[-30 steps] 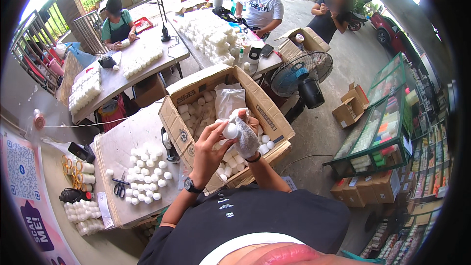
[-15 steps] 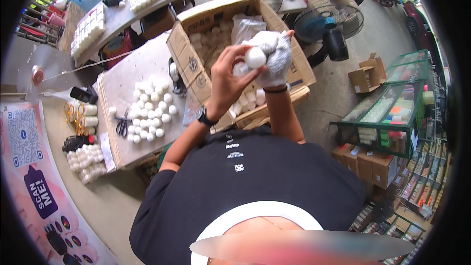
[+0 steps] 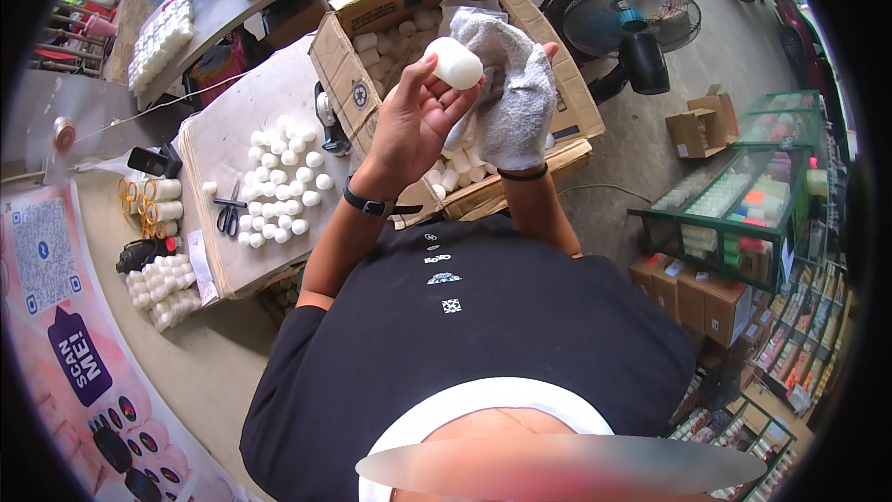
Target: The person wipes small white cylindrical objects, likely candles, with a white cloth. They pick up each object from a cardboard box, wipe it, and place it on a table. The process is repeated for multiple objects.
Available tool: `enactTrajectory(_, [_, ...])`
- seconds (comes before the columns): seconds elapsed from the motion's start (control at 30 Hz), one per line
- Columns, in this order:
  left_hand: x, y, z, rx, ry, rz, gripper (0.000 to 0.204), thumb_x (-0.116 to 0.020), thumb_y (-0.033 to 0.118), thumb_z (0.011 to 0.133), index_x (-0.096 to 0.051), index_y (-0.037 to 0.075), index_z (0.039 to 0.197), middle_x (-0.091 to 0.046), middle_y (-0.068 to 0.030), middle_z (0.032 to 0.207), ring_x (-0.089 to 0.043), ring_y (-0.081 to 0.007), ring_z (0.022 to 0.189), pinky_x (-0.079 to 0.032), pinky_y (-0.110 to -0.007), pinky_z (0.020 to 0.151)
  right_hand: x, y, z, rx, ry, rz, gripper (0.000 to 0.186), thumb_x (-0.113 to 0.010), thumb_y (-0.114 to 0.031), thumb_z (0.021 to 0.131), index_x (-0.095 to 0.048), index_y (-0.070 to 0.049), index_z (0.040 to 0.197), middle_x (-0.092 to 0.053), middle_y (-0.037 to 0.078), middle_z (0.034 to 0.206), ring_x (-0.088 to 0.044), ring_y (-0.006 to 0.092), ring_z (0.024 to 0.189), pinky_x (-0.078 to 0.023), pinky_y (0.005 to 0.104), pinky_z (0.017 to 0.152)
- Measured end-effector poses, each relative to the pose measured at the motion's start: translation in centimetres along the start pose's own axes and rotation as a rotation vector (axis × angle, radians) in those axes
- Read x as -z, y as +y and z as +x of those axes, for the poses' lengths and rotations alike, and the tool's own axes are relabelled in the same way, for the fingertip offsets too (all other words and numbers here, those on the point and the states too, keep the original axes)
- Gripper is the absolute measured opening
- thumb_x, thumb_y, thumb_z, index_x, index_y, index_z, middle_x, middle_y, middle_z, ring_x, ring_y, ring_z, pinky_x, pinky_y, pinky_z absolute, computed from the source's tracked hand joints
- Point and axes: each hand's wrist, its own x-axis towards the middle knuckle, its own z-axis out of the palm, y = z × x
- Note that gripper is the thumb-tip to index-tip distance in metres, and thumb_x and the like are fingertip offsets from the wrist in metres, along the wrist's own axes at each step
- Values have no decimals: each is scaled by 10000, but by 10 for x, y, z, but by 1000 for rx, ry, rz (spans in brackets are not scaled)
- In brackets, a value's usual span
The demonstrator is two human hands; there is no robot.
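My left hand (image 3: 416, 125) holds a short white cylinder (image 3: 455, 65), smooth and rounded at its edges like a stubby candle, gripped by the fingertips above the open carton. Close to its right, my right hand (image 3: 551, 50) is wrapped in a white terry cloth (image 3: 520, 98) that reaches down to the wrist. Only the thumb shows bare; the other fingers are hidden in the folds. The cylinder sits just left of the cloth. Below both hands, a large cardboard box (image 3: 367, 153) contains many similar white cylinders (image 3: 379, 56) and a clear plastic bag.
On the table (image 3: 209, 139) at left lie a cluster of white cylinders (image 3: 279, 191) and dark scissors (image 3: 229, 212). A black fan (image 3: 641, 46) stands beyond the box on the right. Green-framed display cases (image 3: 734, 204) and cartons (image 3: 692, 293) occupy the right side.
The cylinder has turned from end-on to side-on and moved up and left, away from the cloth. My left palm has rolled upward, and the cloth has spread out.
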Motion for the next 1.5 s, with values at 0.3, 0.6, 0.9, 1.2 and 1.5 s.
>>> enactTrajectory(0.3, [7, -4, 3, 135, 11, -136, 563, -613, 323, 976, -409, -75, 1317, -549, -177, 1281, -596, -244, 1135, -514, -300, 1017, -1, 9, -1, 109, 179, -166, 785, -221, -641, 1008, -615, 5, 1222, -668, 118, 1183, -631, 206, 1081, -478, 345, 992])
enactTrajectory(0.6, [11, -15, -2, 122, -10, 342, 437, -565, 252, 1014, -475, -26, 1339, -616, -108, 1267, -622, -170, 1142, -513, -314, 978, -14, -17, -5, 748, 31, -1132, 526, -564, -494, 973, -635, -24, 747, -583, 101, 688, -590, 257, 598, -429, 370, 535])
enactTrajectory(0.9, [5, -15, -6, 122, -56, 342, 333, -672, 180, 952, -587, 13, 1228, -659, -50, 1170, -635, -114, 1063, -534, -284, 927, 4, -24, 2, 340, 179, -535, 351, -651, -337, 966, -624, -89, 719, -602, 34, 653, -580, 189, 549, -432, 334, 497])
enactTrajectory(1.2, [16, 1, 6, 319, -129, -670, 572, -653, 259, 953, -401, -82, 1336, -547, -187, 1247, -580, -255, 1151, -510, -313, 1035, -9, -17, -6, 39, 217, -151, 635, -334, -580, 1024, -673, -44, 997, -716, 89, 950, -677, 209, 903, -523, 343, 888])
enactTrajectory(1.5, [7, 11, 1, 54, -152, -369, 651, -656, 227, 950, -334, -22, 1459, -493, -176, 1315, -542, -234, 1219, -460, -306, 1102, -38, -8, -34, 303, 138, -626, 579, -467, -516, 1013, -680, 21, 1056, -697, 34, 935, -619, 68, 821, -492, 227, 720])
